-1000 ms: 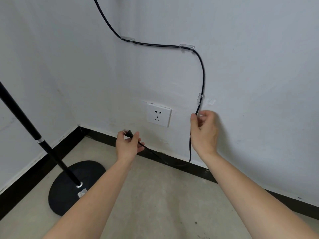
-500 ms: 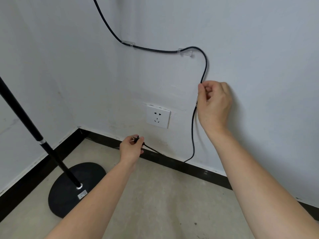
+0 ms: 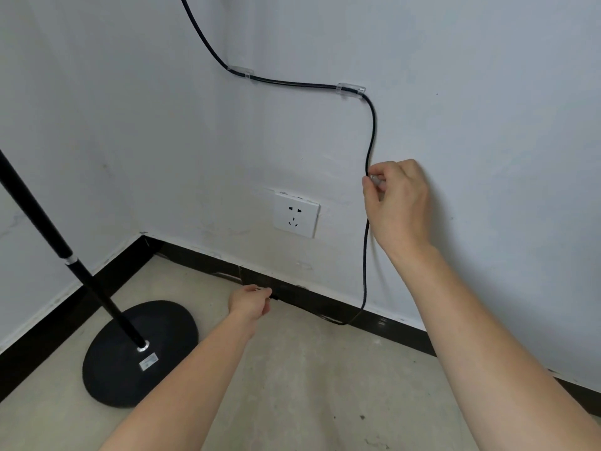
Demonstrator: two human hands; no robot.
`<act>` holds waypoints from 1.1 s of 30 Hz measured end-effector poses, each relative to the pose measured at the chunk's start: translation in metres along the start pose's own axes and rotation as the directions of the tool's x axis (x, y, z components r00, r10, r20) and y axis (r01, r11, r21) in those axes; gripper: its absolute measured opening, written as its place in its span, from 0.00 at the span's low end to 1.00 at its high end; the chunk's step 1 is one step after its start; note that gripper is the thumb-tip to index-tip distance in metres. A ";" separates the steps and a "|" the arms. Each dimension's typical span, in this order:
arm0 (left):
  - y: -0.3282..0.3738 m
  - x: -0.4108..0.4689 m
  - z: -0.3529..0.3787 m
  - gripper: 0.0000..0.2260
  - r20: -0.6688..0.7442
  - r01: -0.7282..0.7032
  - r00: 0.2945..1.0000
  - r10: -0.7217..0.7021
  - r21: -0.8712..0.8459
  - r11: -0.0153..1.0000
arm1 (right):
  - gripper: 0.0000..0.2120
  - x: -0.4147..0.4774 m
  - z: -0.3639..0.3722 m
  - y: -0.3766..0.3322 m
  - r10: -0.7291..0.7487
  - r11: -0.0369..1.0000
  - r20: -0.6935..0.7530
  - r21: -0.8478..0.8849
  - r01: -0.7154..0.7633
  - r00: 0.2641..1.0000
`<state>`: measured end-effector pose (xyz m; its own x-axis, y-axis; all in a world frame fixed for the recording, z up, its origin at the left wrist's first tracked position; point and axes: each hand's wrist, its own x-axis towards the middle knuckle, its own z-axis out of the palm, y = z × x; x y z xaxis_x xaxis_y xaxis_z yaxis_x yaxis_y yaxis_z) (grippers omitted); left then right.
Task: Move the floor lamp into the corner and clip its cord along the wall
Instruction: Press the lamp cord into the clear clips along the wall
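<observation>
Right hand (image 3: 398,203): closed, the black cord (image 3: 371,131) pinched against the wall (image 3: 487,125).
Left hand (image 3: 250,302): closed on the cord's end near the skirting board (image 3: 383,323).
Lamp base (image 3: 140,353): set on the floor (image 3: 309,385) by the corner.

Soft, even light filled the corner, with no glare. Faint shadows trailed the cord (image 3: 370,131) on the wall (image 3: 487,92) and lay beside the right hand (image 3: 398,196). Straight lines bowed toward the frame's edges from the wide lens. The left hand (image 3: 250,301) looked slightly blurred.
</observation>
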<state>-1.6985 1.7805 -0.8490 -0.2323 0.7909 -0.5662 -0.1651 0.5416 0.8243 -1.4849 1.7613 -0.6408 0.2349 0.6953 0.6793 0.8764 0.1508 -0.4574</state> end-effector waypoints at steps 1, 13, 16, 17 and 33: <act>-0.005 0.002 0.003 0.14 0.010 0.022 1.000 -0.022 -0.005 1.000 | 0.07 -0.002 0.001 0.002 -0.013 1.000 -0.017 -0.002 0.013 1.000; -0.057 0.038 0.034 0.22 0.000 0.072 0.997 -0.074 0.219 0.973 | 0.09 -0.012 0.016 0.032 -0.162 0.981 -0.149 0.082 0.175 0.976; -0.059 0.044 0.037 0.25 0.052 0.087 0.994 -0.095 0.129 0.988 | 0.08 -0.012 0.021 0.037 -0.198 0.976 -0.176 0.058 0.211 0.964; -0.057 0.045 0.039 0.24 0.090 0.085 0.992 -0.092 0.084 0.993 | 0.08 -0.012 0.022 0.039 -0.216 0.972 -0.185 0.050 0.229 0.959; -0.002 0.010 0.039 0.28 0.326 -0.462 0.884 0.336 0.494 0.737 | 0.10 -0.018 0.027 0.037 -0.252 0.965 -0.128 0.038 0.259 0.959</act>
<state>-1.6627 1.7985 -0.8562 0.0516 0.9737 -0.2220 0.4588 0.1743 0.8713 -1.4681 1.7733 -0.6847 0.0582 0.5389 0.8404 0.8909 0.3518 -0.2873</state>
